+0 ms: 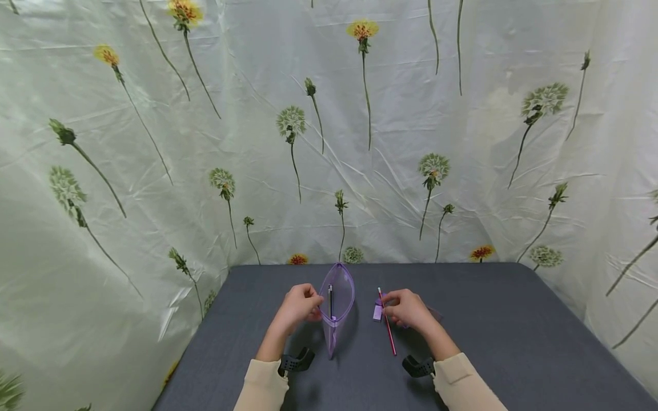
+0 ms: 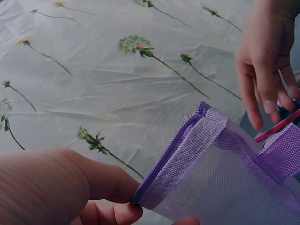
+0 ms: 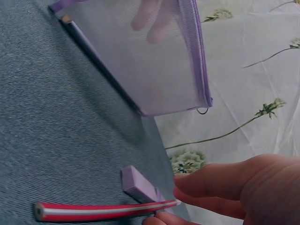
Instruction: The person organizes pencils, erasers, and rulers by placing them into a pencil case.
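A purple mesh zip pouch (image 1: 332, 334) stands upright on the table with its mouth gaping. My left hand (image 1: 300, 302) pinches the zipper edge (image 2: 161, 173) between thumb and finger. Inside the pouch are dark pencils (image 1: 330, 299), one lying along its bottom in the right wrist view. To the right of the pouch, my right hand (image 1: 406, 308) holds a red-and-white striped pencil (image 3: 103, 211) near its white-tipped end, with the fingertips partly hiding that end. Right beside the pencil lies a small lilac block (image 3: 138, 183), perhaps an eraser.
The dark grey table (image 1: 493, 342) reaches back to a pale curtain (image 1: 329, 142) printed with dandelions. Beneath and behind the right hand, a flat brownish item (image 1: 434, 313) and bits of purple show partly. A purple strap (image 2: 281, 152) sticks out from the pouch's side.
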A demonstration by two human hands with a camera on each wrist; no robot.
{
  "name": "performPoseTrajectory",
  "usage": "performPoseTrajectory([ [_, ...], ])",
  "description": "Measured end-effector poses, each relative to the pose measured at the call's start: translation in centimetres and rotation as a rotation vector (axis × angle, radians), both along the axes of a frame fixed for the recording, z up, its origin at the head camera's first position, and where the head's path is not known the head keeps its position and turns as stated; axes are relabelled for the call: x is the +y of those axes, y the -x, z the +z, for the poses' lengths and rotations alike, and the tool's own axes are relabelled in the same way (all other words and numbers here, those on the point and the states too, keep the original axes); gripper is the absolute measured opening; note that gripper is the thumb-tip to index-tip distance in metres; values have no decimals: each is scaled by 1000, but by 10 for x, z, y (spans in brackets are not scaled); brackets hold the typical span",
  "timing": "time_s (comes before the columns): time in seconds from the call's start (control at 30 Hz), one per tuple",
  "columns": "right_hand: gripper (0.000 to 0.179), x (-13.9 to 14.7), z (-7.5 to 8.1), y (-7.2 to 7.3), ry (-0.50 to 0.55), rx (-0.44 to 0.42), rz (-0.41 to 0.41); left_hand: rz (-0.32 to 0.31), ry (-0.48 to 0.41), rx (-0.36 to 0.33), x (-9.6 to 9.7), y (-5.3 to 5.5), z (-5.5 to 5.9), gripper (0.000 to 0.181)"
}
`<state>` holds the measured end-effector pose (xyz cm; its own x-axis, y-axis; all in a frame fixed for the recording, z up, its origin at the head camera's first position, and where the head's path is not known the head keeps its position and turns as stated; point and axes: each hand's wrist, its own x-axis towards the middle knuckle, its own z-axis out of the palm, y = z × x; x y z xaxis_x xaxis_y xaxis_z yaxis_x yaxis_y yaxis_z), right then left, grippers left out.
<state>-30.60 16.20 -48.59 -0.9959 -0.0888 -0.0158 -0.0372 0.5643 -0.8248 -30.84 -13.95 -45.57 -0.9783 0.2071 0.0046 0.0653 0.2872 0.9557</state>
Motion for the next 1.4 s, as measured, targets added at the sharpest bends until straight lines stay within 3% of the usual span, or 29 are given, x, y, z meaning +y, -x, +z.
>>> performPoseTrajectory([
  [0.47,27,-5,-11,0,14,39,10,2,-7,-5,1,0,1,16],
  [1.0,39,-13,-17,1,-91,95,-32,10,-1,-17,2,-3,6,15],
  [1.4,49,-12,-18,0,-55,93,-21,19,8,-17,2,-1,3,15],
])
